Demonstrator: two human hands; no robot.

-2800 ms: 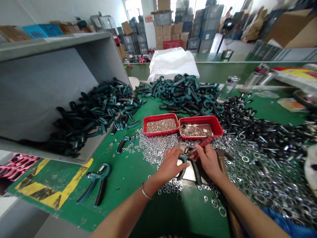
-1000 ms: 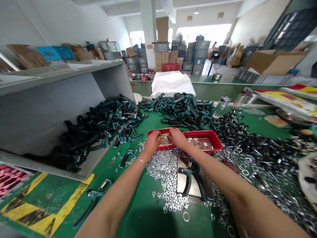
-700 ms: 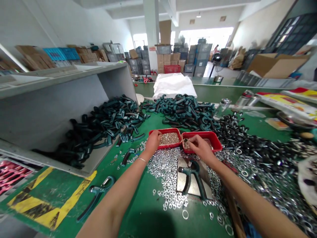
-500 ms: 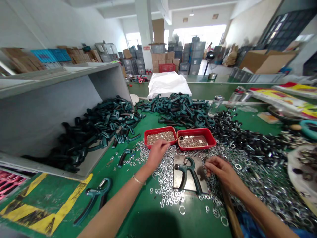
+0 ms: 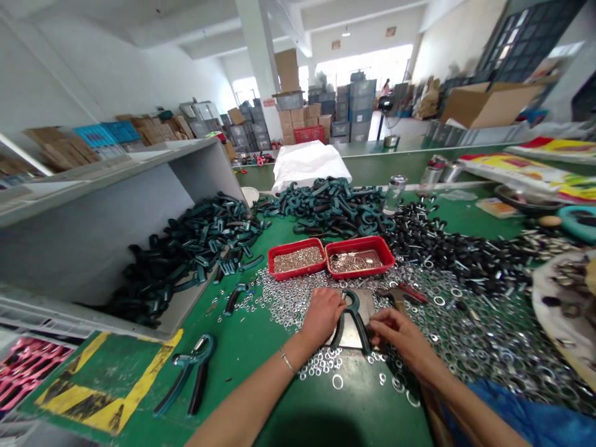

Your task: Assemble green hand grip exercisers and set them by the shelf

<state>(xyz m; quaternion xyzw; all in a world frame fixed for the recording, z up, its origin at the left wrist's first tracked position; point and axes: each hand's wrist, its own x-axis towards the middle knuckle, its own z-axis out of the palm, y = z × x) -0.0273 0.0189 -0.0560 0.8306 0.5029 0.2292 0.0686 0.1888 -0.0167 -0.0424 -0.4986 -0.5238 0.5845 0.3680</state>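
Note:
A dark green hand grip strengthener (image 5: 357, 320) with a coil spring lies on a square metal plate (image 5: 367, 300) in front of me. My left hand (image 5: 323, 315) is closed at its upper left side by the spring, and its fingertips are hidden against the grip. Beside the right handle, my right hand (image 5: 393, 332) has its fingers curled together; whatever they may pinch is too small to see. A wooden-handled hammer (image 5: 431, 410) passes under my right hand and forearm. Red-handled pliers (image 5: 413, 293) lie beyond that hand.
Two red trays (image 5: 298, 271) of small metal parts stand behind the plate. Washers (image 5: 288, 301) lie scattered around. Another hand grip (image 5: 189, 372) lies at left. Green handles fill a grey bin (image 5: 195, 162) and form a pile (image 5: 330, 205); black-headed bolts (image 5: 456, 248) lie at right.
My left hand has moved from the left red tray down to the hand grip on the plate. My right hand has come closer to the right handle, and the pliers have come into sight.

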